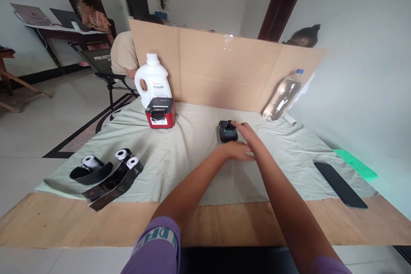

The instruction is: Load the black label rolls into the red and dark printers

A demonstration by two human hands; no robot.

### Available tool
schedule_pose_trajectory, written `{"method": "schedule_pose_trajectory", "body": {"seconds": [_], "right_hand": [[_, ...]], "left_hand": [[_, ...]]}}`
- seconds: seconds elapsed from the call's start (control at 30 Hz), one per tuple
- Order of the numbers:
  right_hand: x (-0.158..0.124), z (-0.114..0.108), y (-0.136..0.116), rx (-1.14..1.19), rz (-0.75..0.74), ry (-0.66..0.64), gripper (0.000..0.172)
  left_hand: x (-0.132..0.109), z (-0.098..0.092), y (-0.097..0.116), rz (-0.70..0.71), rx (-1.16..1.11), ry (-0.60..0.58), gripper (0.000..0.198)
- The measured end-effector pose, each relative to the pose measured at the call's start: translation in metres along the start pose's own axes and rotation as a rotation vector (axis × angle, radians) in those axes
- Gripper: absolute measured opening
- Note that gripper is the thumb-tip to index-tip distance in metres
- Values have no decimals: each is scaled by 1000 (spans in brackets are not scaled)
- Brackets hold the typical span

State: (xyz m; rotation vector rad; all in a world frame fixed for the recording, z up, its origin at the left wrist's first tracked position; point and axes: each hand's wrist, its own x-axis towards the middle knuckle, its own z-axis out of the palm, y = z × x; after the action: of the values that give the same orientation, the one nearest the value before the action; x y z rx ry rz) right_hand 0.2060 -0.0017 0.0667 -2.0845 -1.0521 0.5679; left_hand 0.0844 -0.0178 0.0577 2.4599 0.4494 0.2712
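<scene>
A small black device (228,132), perhaps a mini label printer, stands in the middle of the cloth with a raised part on top. My right hand (244,130) reaches over from the right, its fingers stretched out and touching the device's upper right edge. Just in front of the device, my left hand (236,150) points to the right, passing below my right wrist. Its fingers look closed together, and a small pale bit shows at their tips, too blurred to name. The right wrist partly hides those fingertips.
At left are several paper rolls (132,162) with black strips. A red-and-black label printer (161,113) stands before a white detergent jug (154,79). A cardboard screen (221,68) backs the table. A water bottle (284,96) leans at right; a black phone (340,185) lies nearer.
</scene>
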Motion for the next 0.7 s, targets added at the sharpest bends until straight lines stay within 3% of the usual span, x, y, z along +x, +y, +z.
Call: {"method": "schedule_pose_trajectory", "body": {"seconds": [0.07, 0.13, 0.2, 0.23, 0.3, 0.37, 0.47, 0.6, 0.7], "right_hand": [[16, -10, 9, 218, -49, 2, 64], [30, -9, 21, 377, -89, 3, 59], [42, 0, 30, 480, -131, -28, 57], [48, 7, 33, 521, -151, -49, 57], [59, 22, 35, 592, -176, -87, 57], [70, 37, 34, 635, -189, -119, 59], [82, 53, 34, 695, -173, -146, 64], [90, 59, 44, 864, -112, -95, 68], [91, 60, 50, 977, -89, -97, 61]], "left_hand": [[-7, -35, -21, 20, -132, 10, 22], [-15, -57, -49, -119, -409, 346, 24], [-22, -63, -77, -220, -696, 673, 32], [-24, -61, -88, -250, -812, 778, 37], [-25, -52, -105, -303, -940, 861, 44], [-22, -41, -114, -379, -875, 815, 49], [-18, -25, -120, -476, -474, 645, 57], [-20, -11, -118, -456, 120, 389, 67], [-21, -7, -114, -439, 273, 316, 66]]}}
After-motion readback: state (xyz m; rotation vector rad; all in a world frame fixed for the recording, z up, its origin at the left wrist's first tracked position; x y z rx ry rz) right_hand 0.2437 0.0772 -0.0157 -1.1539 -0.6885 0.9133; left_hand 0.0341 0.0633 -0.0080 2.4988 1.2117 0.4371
